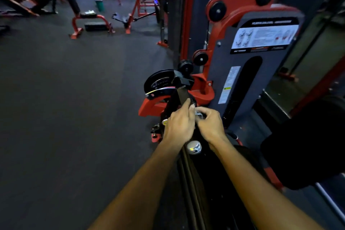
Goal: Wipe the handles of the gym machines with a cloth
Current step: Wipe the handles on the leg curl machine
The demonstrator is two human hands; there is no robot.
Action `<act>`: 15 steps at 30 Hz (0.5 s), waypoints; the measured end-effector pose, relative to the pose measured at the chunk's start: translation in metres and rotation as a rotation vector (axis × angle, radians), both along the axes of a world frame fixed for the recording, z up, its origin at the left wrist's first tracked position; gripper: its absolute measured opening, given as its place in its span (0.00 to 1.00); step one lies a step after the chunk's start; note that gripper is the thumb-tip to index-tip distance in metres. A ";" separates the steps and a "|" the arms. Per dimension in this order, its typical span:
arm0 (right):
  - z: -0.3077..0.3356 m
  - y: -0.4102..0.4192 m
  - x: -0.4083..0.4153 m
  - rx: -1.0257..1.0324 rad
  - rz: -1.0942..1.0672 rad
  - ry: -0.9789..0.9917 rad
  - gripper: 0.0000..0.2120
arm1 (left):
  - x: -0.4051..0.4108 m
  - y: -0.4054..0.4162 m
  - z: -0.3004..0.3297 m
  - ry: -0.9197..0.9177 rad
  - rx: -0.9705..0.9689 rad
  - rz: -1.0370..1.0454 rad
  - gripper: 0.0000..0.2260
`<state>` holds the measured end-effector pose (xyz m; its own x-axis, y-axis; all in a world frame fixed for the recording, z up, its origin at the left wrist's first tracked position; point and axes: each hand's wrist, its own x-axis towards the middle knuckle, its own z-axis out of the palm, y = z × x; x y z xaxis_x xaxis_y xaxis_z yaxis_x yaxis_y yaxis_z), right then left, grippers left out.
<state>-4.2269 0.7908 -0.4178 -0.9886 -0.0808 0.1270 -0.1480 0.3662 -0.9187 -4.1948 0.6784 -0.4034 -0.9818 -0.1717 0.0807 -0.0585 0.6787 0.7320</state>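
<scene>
- Both forearms reach forward from the bottom edge and meet at the centre, over a red and black gym machine.
- Chrome knob sits just below and between the two wrists, on a dark part of the machine. It is free, neither hand on it.
- Left hand: back of hand to camera, fingers extended up along a dark upright bar; fingertips touch it. Not clearly wrapped round anything, reads as released.
- Right hand: fingers curled in, pinching a small shiny metal part between the two hands. What that part is, cannot tell, too small and blurred.
- Cloth: cannot make one out in either hand.
- Which piece is the handle: cannot tell; the dark upright bar under the left fingertips is the nearest candidate.
- Just beyond the hands: black round disc with a scale on it, on a red bracket.
- Right of that: grey shroud of the machine with a white instruction placard and a narrow warning sticker; black pulleys on the red frame above.
- Dark padded shape at right edge.
- Left: dark rubber floor.
- Far back: red-framed benches, a green bin, more racks, all blurred.
</scene>
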 end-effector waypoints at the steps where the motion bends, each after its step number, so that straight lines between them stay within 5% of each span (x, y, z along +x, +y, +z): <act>1: -0.001 0.002 0.001 -0.053 0.015 -0.001 0.09 | -0.001 -0.003 -0.004 0.055 0.032 -0.037 0.21; 5: -0.020 0.005 -0.001 -0.152 0.007 0.041 0.11 | -0.006 -0.020 -0.017 0.162 0.167 -0.222 0.19; 9: -0.037 -0.003 -0.015 0.094 -0.075 0.156 0.16 | -0.013 -0.037 -0.038 0.059 0.472 -0.357 0.18; 15: -0.056 0.004 -0.051 0.383 -0.103 -0.086 0.11 | -0.023 -0.038 -0.056 -0.067 0.656 -0.483 0.31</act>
<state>-4.2779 0.7944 -0.4739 -0.9997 -0.0065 0.0233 -0.0213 0.6936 -0.7200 -4.2177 0.6402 -0.4591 -0.9588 0.2799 0.0490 0.0727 0.0752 0.9945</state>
